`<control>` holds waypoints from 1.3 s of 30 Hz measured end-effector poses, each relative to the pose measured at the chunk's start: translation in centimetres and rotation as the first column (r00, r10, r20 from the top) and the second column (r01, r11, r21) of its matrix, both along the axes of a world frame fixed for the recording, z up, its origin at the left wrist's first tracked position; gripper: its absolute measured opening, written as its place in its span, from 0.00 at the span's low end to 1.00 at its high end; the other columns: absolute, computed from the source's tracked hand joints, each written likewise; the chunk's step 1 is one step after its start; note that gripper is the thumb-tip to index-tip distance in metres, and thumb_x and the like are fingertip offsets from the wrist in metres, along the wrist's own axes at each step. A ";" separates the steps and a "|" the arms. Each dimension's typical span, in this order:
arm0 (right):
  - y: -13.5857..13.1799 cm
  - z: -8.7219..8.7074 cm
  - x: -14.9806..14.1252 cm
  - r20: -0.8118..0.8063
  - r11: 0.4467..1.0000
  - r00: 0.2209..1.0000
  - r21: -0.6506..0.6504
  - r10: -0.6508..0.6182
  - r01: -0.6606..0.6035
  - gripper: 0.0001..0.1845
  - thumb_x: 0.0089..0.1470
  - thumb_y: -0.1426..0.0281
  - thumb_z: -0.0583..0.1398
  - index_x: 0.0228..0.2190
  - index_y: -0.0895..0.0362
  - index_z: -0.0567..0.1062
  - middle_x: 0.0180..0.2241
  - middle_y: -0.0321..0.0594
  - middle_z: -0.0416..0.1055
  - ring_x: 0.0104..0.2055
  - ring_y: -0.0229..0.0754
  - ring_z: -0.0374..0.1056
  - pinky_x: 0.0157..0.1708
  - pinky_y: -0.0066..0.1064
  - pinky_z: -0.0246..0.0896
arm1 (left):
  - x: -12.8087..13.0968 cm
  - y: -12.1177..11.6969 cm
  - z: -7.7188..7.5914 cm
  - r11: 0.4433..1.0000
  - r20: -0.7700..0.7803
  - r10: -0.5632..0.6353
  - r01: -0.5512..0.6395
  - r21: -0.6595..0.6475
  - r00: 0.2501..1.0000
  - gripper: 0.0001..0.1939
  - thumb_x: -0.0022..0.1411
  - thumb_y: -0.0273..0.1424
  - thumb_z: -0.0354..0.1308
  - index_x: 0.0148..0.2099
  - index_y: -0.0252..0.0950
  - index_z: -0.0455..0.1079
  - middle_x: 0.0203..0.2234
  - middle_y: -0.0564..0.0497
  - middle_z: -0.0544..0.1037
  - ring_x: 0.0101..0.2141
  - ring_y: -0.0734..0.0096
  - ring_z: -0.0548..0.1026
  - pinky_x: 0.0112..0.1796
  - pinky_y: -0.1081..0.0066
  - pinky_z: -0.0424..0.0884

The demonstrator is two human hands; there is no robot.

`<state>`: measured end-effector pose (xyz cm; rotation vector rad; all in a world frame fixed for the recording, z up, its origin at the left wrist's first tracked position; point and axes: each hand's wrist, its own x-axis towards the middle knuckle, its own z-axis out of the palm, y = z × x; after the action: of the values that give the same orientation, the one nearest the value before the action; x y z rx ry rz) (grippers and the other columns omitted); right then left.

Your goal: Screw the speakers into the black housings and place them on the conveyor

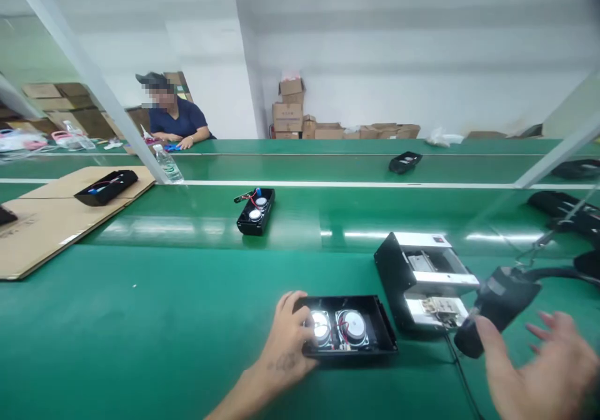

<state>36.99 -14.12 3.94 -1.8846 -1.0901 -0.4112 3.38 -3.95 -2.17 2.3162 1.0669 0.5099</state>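
Observation:
My left hand is closed around the left end of a black speaker box. The box lies open side up on the green bench, showing two round speaker drivers with red wires. My right hand, blurred, has its fingers spread and holds nothing that I can see. Beside its thumb hangs a black electric screwdriver; whether the thumb touches it I cannot tell. A black and white screw feeder stands between the speaker box and the screwdriver.
Across the bench, another speaker box lies on the green belt, and a further black one rests on flat cardboard. A water bottle stands by a slanted post. A co-worker sits at the far side. A cable trails from the feeder.

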 end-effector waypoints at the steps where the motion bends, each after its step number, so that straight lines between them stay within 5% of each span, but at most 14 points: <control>1: 0.4 -0.7 1.6 -0.122 0.994 0.993 -0.111 -0.003 -0.010 0.18 0.56 0.49 0.62 0.44 0.42 0.75 0.39 0.55 0.76 0.48 0.77 0.72 0.40 0.68 0.65 | -0.1 -0.3 -0.6 0.999 0.003 0.002 -0.002 0.044 1.000 0.10 0.41 0.30 0.75 0.28 0.47 0.80 0.38 0.50 0.79 0.64 0.39 0.64 0.65 0.40 0.54; 4: 1.8 -2.5 3.8 -0.475 0.981 0.880 -0.173 -0.006 -0.087 0.20 0.47 0.47 0.67 0.33 0.47 0.73 0.28 0.45 0.77 0.33 0.63 0.75 0.35 0.56 0.69 | -0.5 -0.3 -1.5 0.990 0.011 -0.033 0.031 0.139 0.999 0.12 0.39 0.28 0.74 0.29 0.47 0.79 0.36 0.50 0.80 0.62 0.37 0.67 0.63 0.36 0.57; 7: 2.2 -2.9 3.7 -0.626 0.964 0.733 0.160 0.266 -0.213 0.24 0.42 0.52 0.72 0.33 0.52 0.71 0.20 0.33 0.71 0.22 0.47 0.68 0.29 0.44 0.67 | -1.0 -0.1 -2.1 0.960 0.031 -0.074 0.063 0.272 0.997 0.11 0.45 0.24 0.69 0.31 0.47 0.79 0.36 0.51 0.79 0.61 0.41 0.68 0.61 0.36 0.60; 11: 1.9 0.2 2.2 -0.550 0.785 0.595 0.568 0.586 -0.247 0.25 0.50 0.64 0.72 0.46 0.49 0.68 0.20 0.24 0.67 0.19 0.38 0.62 0.26 0.33 0.62 | -0.8 -0.3 -2.7 0.911 0.054 -0.051 0.025 0.411 0.997 0.10 0.48 0.21 0.66 0.29 0.44 0.76 0.35 0.51 0.78 0.60 0.43 0.67 0.59 0.40 0.62; 14: 2.8 3.1 1.0 -0.419 0.662 0.591 0.696 0.690 -0.279 0.24 0.54 0.67 0.70 0.48 0.48 0.67 0.20 0.23 0.67 0.18 0.37 0.61 0.24 0.32 0.61 | -0.5 -0.5 -2.7 0.891 0.002 -0.062 0.055 0.451 0.998 0.09 0.48 0.23 0.68 0.29 0.44 0.76 0.36 0.51 0.78 0.59 0.42 0.67 0.57 0.41 0.64; 19: 5.0 3.1 0.5 -0.388 0.727 0.671 0.596 0.632 -0.340 0.17 0.57 0.68 0.69 0.44 0.52 0.68 0.17 0.22 0.66 0.16 0.36 0.60 0.23 0.32 0.60 | -0.7 0.2 -2.9 0.852 -0.062 -0.145 0.157 0.499 0.987 0.08 0.51 0.28 0.69 0.32 0.47 0.77 0.37 0.53 0.79 0.57 0.43 0.69 0.55 0.41 0.67; 22: 4.7 2.8 0.3 -0.426 0.751 0.641 0.528 0.638 -0.397 0.17 0.57 0.68 0.70 0.42 0.52 0.68 0.17 0.23 0.65 0.16 0.35 0.60 0.22 0.32 0.59 | -0.9 0.4 -3.0 0.878 -0.050 -0.136 0.144 0.456 0.989 0.07 0.52 0.28 0.68 0.32 0.47 0.77 0.37 0.53 0.80 0.59 0.44 0.68 0.57 0.40 0.66; 25: 3.6 3.8 -1.7 -0.492 0.687 0.480 0.556 0.726 -0.468 0.17 0.59 0.69 0.68 0.45 0.51 0.68 0.17 0.22 0.63 0.15 0.34 0.57 0.18 0.29 0.56 | -0.6 -0.1 -2.7 0.919 -0.004 -0.126 0.118 0.377 0.992 0.08 0.50 0.27 0.69 0.32 0.47 0.78 0.37 0.53 0.80 0.60 0.44 0.68 0.59 0.39 0.64; 28: 2.6 4.8 -5.8 -0.485 0.563 0.291 0.663 0.825 -0.494 0.16 0.62 0.70 0.65 0.49 0.49 0.67 0.17 0.22 0.60 0.14 0.33 0.54 0.17 0.28 0.53 | 0.3 -1.0 -1.8 0.953 0.059 -0.056 0.036 0.301 0.997 0.10 0.46 0.24 0.70 0.30 0.45 0.77 0.35 0.54 0.79 0.60 0.43 0.68 0.61 0.36 0.61; 33: 2.4 4.1 -13.1 -0.490 0.431 0.046 0.715 0.871 -0.551 0.13 0.67 0.69 0.61 0.50 0.47 0.66 0.20 0.23 0.60 0.16 0.33 0.56 0.18 0.27 0.55 | 1.4 -1.9 -0.2 0.964 0.105 -0.021 -0.008 0.265 0.994 0.12 0.44 0.21 0.71 0.28 0.42 0.76 0.33 0.54 0.79 0.59 0.43 0.70 0.61 0.35 0.62; 39: 3.7 2.0 -16.1 -0.513 0.385 0.033 0.600 0.858 -0.701 0.12 0.68 0.70 0.60 0.50 0.46 0.65 0.22 0.24 0.62 0.19 0.32 0.57 0.21 0.28 0.57 | 1.4 -2.3 0.0 0.967 0.114 -0.017 -0.013 0.256 0.993 0.10 0.51 0.23 0.70 0.33 0.44 0.78 0.33 0.54 0.78 0.60 0.47 0.68 0.63 0.37 0.59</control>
<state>20.89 -10.43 5.94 -0.7496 -1.1791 0.9309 4.79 -6.27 -2.13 2.4737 0.9923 0.8137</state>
